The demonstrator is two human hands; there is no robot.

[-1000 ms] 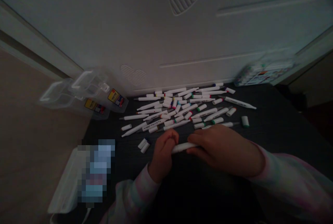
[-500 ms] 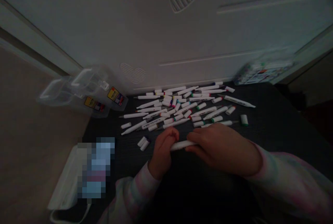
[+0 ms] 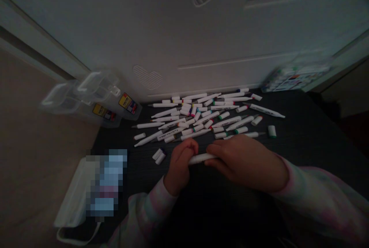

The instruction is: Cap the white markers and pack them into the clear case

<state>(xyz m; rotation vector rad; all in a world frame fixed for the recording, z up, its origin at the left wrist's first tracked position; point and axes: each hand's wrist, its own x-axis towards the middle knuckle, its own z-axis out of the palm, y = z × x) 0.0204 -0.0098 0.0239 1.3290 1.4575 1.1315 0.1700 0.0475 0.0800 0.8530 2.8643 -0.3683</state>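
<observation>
Between my two hands lies a white marker [image 3: 201, 158], roughly level. My left hand [image 3: 181, 165] is closed around its left end, thumb and fingers curled together. Closed over the other end is my right hand [image 3: 245, 161], which hides that end from sight. Just beyond my hands, many white markers [image 3: 196, 134] without caps lie in a loose spread, mixed with loose white caps [image 3: 241, 130] that have coloured ends. Two caps [image 3: 158, 156] rest side by side to the left of my left hand. One green-ended cap [image 3: 271, 131] stands apart at the right.
Two clear plastic cases [image 3: 108, 96] with yellow labels stand at the back left. A packet of markers [image 3: 296, 77] leans against the white panel [image 3: 161, 36] at the back right. A blurred-out phone [image 3: 108, 182] with a cable [image 3: 83, 242] lies at the left edge of the dark table [image 3: 311, 140].
The view has shifted slightly. Both hands stay on the same marker, with almost no movement between them.
</observation>
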